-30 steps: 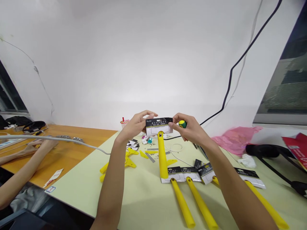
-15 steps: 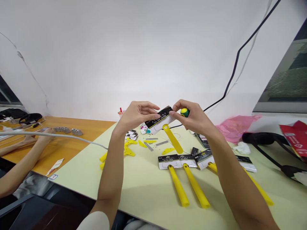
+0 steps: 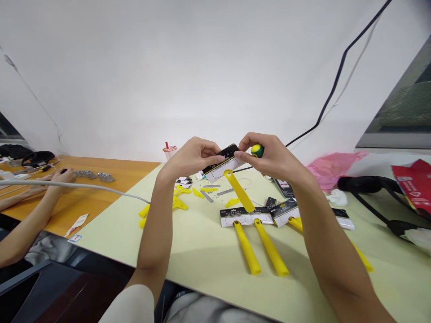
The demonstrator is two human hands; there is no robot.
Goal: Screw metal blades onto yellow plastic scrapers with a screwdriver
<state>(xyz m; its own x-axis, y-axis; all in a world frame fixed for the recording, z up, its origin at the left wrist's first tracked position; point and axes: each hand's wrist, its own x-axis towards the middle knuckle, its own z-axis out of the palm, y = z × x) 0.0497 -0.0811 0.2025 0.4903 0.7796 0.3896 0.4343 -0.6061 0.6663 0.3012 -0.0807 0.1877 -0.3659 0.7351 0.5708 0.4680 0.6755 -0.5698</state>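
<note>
Up in front of me, my left hand pinches the left side of a folded black-and-white packaging card. A yellow handle hangs from the card's lower edge, slanting down to the right. My right hand has thumb and forefinger closed on the card's upper right corner. That same hand also holds a round-ended green-and-yellow tool handle against its palm; the rest of the tool is hidden. Below, more yellow handles with cards lie on the pale table.
Yellow plastic pieces, thin metal blades and small screws lie behind. A drink cup stands near the wall. To the right are a pink bag and black headgear. At left, another person's hands work over a wooden table.
Both hands have drawn slightly closer together on the card, which sits a little higher in view. The view has shifted slightly. The other person's hand has risen with a dark object.
</note>
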